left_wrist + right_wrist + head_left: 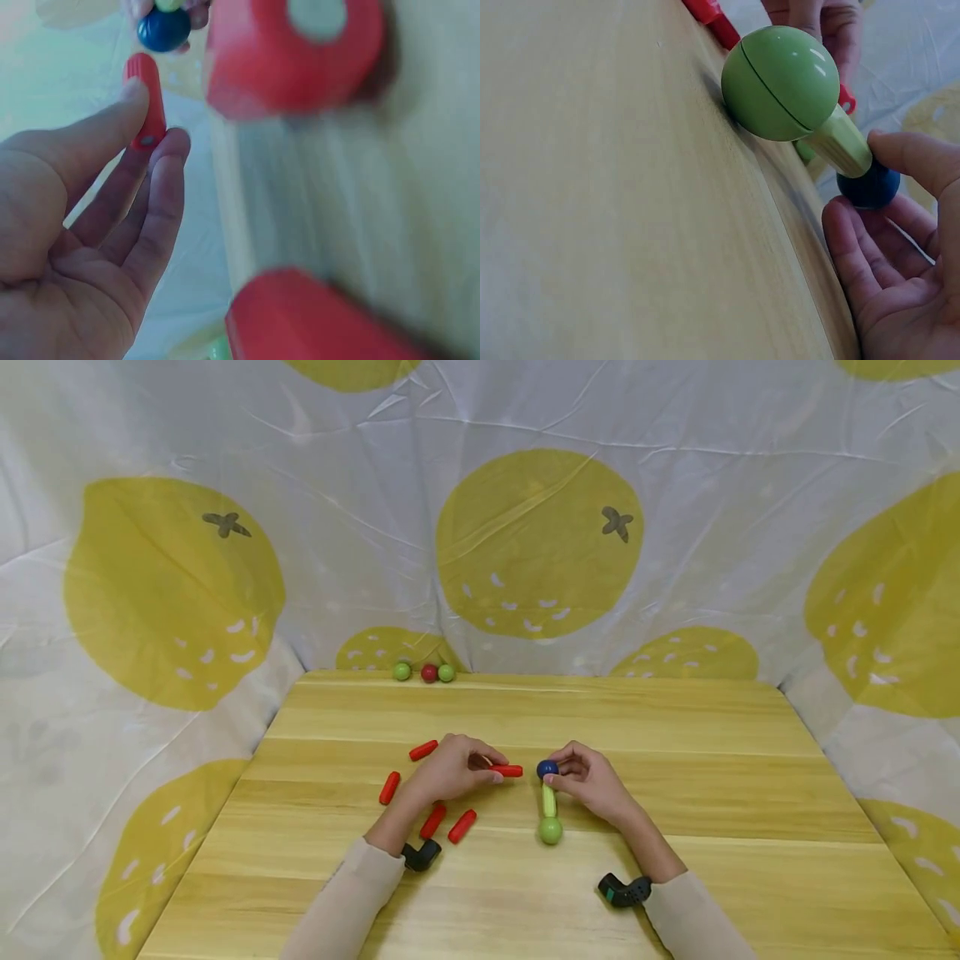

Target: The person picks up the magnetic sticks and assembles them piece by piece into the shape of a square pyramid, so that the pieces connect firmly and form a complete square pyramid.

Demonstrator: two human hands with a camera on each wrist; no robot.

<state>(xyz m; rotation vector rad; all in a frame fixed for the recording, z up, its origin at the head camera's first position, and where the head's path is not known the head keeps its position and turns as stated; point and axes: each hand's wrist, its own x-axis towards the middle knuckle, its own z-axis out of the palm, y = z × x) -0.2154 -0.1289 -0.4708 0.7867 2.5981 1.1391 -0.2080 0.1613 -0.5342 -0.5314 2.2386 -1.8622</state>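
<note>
My left hand [455, 768] pinches a red rod [508, 771] between thumb and fingers, its free end pointing right. Facing it, my right hand [592, 783] holds a blue ball [547, 768] with thumb and fingertips. A pale green rod [550, 802] joins the blue ball to a green ball [551, 831], which is the end nearest me. In the left wrist view the red rod [148, 101] stands just short of the blue ball [163, 30]. The right wrist view shows the green ball [780, 84] with a seam line round it.
Several red rods lie about the left forearm: one behind [423, 750], one at the left [389, 787], two nearer me, including a rod [462, 826]. At the table's back edge sit a green ball [402, 672], a dark red ball [429, 673] and another green ball [447, 672].
</note>
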